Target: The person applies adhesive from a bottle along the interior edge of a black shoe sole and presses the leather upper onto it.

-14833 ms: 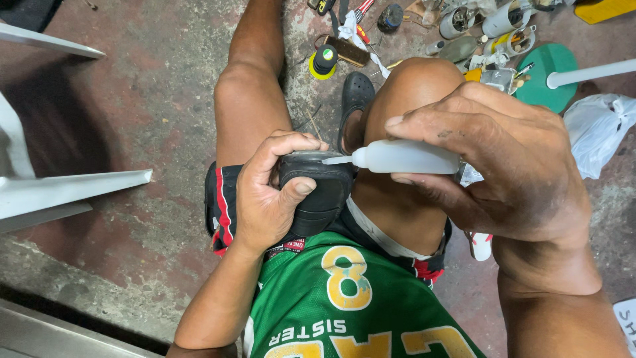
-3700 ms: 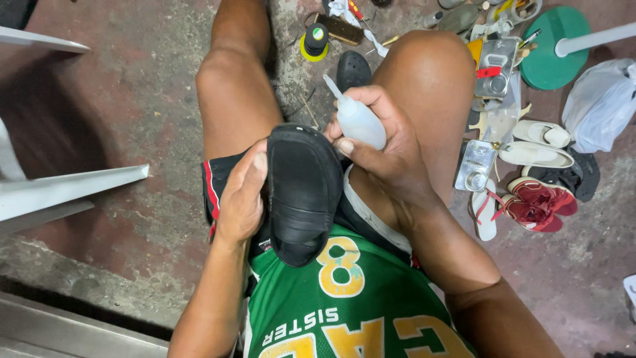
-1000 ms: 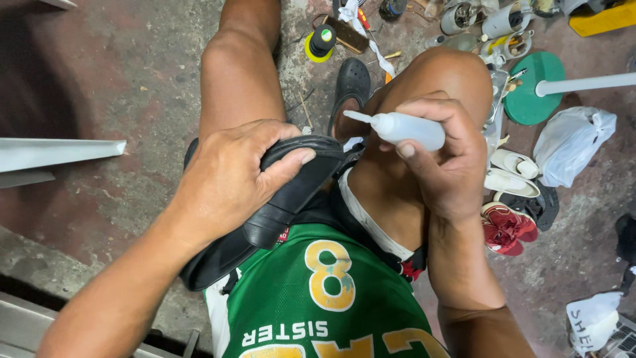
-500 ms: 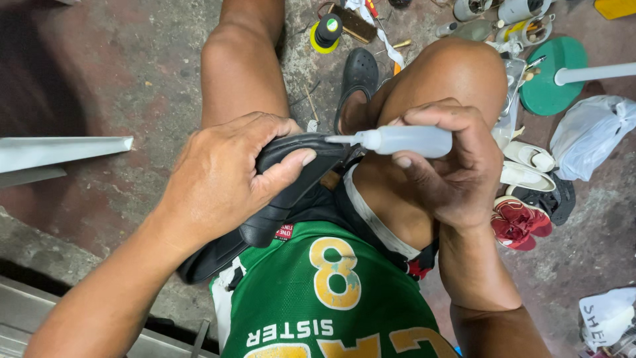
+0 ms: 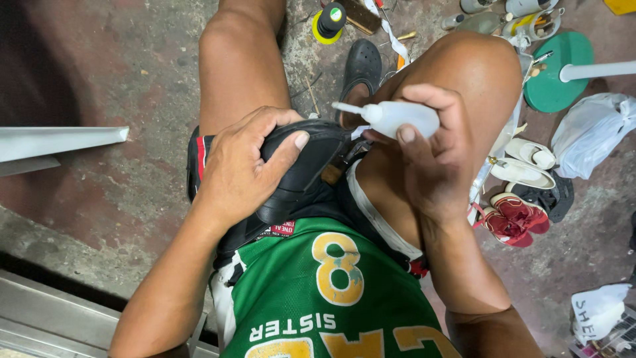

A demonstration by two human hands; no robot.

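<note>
Left hand (image 5: 242, 166) clamps down over a black shoe (image 5: 301, 169) at the centre of the frame, fingers curled across its upper and thumb stretched along the edge, pressing it into the lap. Right hand (image 5: 434, 149), just right of centre, wraps a small white squeeze bottle (image 5: 397, 118); the thumb presses its underside and the fingers close over the top. The bottle lies almost level, its thin nozzle pointing left, the tip just above the shoe's far end; whether it touches, I cannot tell. The person sits with bare knees apart, in a green jersey (image 5: 331, 298) with yellow figures filling the bottom of the frame. On the concrete floor (image 5: 99, 79) between the knees, top centre, lies a second black shoe (image 5: 361, 66), and beside it, further up, a round black can with a yellow rim (image 5: 329, 20). Upper right, a green round base with a white pole (image 5: 556, 69); below it, a white plastic bag (image 5: 593, 132). Right of the knee, white slippers (image 5: 527, 162) and red sandals (image 5: 513, 215) sit in a small heap. A pale metal bar (image 5: 59, 140) juts in from the left edge.
</note>
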